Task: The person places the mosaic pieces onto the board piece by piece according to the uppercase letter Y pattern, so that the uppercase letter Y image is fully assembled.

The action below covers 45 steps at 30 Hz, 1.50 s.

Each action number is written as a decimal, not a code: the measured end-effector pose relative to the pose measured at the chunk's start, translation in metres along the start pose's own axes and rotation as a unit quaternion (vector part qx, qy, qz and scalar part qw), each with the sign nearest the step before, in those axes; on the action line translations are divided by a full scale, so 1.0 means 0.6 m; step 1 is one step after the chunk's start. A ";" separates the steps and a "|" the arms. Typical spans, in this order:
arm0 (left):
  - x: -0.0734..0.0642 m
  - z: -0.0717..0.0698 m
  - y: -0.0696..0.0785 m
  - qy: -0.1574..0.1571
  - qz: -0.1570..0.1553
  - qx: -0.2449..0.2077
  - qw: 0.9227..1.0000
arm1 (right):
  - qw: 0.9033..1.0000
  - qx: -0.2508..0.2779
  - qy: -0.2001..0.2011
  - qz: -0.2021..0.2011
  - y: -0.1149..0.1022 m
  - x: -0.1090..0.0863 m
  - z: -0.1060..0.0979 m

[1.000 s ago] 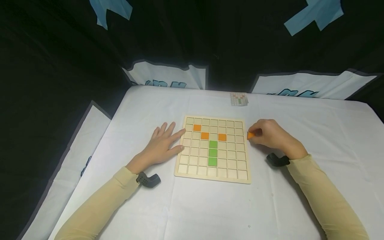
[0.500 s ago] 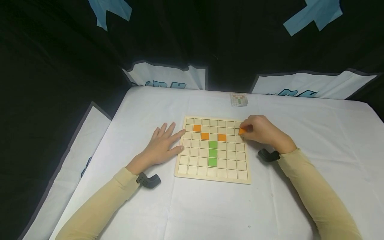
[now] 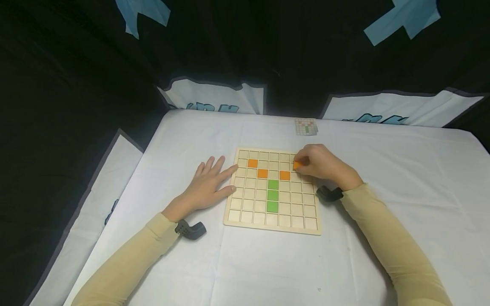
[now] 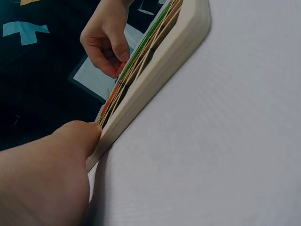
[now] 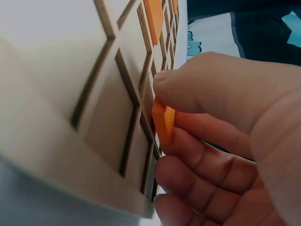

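A square wooden grid board [image 3: 272, 219] lies on the white-covered table. My right hand [image 3: 323, 163] pinches an orange square tile [image 5: 162, 123] between thumb and fingers, close over the second row from the far side, toward the right edge. Fingers and palm hide part of that corner. On the left, my left hand [image 3: 204, 187] lies with fingers spread, its thumb and index fingertip touching the board's left edge. Set in the grid are an orange tile at upper left [image 3: 252, 163], two more orange tiles in the row below, and a column of green tiles [image 3: 273, 195].
A small card [image 3: 306, 126] printed with a coloured grid lies near the table's far edge. Dark cloth [image 3: 291, 55] with white panels hangs behind the table. Each wrist wears a dark camera mount, such as the left mount [image 3: 191, 230].
My right hand has carried the orange tile leftward from beside the board's right edge to over the grid. The left hand has stayed in place.
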<state>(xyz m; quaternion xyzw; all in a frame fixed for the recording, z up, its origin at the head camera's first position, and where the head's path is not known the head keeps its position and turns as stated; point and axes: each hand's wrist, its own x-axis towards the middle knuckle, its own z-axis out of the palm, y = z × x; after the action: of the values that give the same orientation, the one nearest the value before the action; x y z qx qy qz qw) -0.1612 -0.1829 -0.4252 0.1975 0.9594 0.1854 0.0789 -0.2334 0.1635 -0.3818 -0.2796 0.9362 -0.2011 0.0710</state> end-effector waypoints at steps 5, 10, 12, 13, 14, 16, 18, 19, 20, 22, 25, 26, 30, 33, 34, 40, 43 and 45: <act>0.000 0.000 0.001 -0.002 -0.002 -0.001 1.000 | 1.000 -0.002 -0.002 -0.002 0.000 0.006 0.005; 0.000 -0.001 0.003 -0.001 0.001 0.001 1.000 | 1.000 -0.001 0.001 0.000 -0.001 0.007 0.008; 0.000 -0.002 0.003 0.000 0.002 0.002 1.000 | 1.000 0.000 0.001 0.001 -0.001 0.007 0.008; 0.000 -0.002 0.003 0.000 0.002 0.002 1.000 | 1.000 0.000 0.001 0.001 -0.002 0.007 0.008; 0.000 -0.003 0.003 0.000 0.002 0.002 1.000 | 1.000 0.000 0.002 0.001 -0.002 0.008 0.009; -0.001 -0.003 0.003 0.000 0.003 0.004 1.000 | 1.000 0.000 0.001 0.001 -0.002 0.008 0.008; -0.001 -0.003 0.003 0.000 0.003 0.004 1.000 | 1.000 0.001 0.001 0.001 -0.002 0.008 0.008; -0.001 -0.003 0.003 0.000 0.003 0.004 1.000 | 1.000 0.002 0.002 0.001 -0.002 0.008 0.008; -0.001 -0.003 0.003 0.000 0.002 0.005 1.000 | 1.000 0.003 0.002 0.000 -0.002 0.008 0.008; 0.000 -0.003 0.002 0.000 0.002 0.006 1.000 | 1.000 0.004 0.003 -0.002 -0.001 0.008 0.008; 0.000 -0.003 0.002 -0.001 0.001 0.007 1.000 | 1.000 0.007 0.007 -0.008 -0.001 0.007 0.008; 0.000 -0.003 0.002 -0.001 0.001 0.006 1.000 | 1.000 0.007 0.008 -0.010 0.000 0.007 0.008; -0.001 -0.004 0.005 -0.002 0.002 0.003 1.000 | 1.000 0.010 0.015 -0.022 0.000 0.005 0.008; -0.001 -0.005 0.005 -0.003 0.001 0.001 1.000 | 0.999 0.009 0.018 -0.028 0.000 0.006 0.008; -0.002 -0.005 0.005 -0.003 0.001 0.001 1.000 | 0.999 0.010 0.018 -0.028 -0.001 0.006 0.008; -0.001 -0.003 0.002 -0.002 0.003 0.001 1.000 | 1.000 0.016 0.013 -0.009 -0.002 0.007 0.009; 0.000 -0.002 0.002 0.000 0.003 0.001 1.000 | 1.000 0.015 0.014 -0.009 -0.002 0.006 0.010; 0.000 -0.002 0.002 0.000 0.004 0.002 1.000 | 1.000 0.015 0.014 -0.010 -0.002 0.006 0.010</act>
<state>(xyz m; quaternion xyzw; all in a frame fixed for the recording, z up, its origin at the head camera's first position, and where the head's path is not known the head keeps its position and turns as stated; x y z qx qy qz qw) -0.1608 -0.1823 -0.4234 0.2015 0.9589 0.1839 0.0776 -0.2342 0.1585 -0.3870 -0.2852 0.9311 -0.2195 0.0598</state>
